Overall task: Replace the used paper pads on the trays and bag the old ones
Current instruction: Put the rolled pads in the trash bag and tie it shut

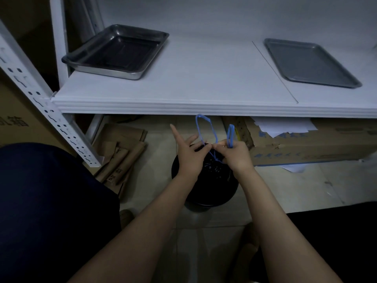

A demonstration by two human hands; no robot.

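Seen from the head, the left hand (189,158) pinches one loop of the blue drawstring (231,134) near its base, forefinger held out straight. The right hand (237,155) is curled round the other loop. Both hands meet just above the black bag (214,170) lining the round bin (206,201) on the floor below the shelf (183,88). The cord looks thin and slick, so a loose knot could slip, and a hard tug might tear the filmy, crinkled plastic. The used pads are hidden, presumably inside the bag. The deep steel tray (116,52) and the flat grey tray (310,62), both smooth rectangles, lie bare on the shelf.
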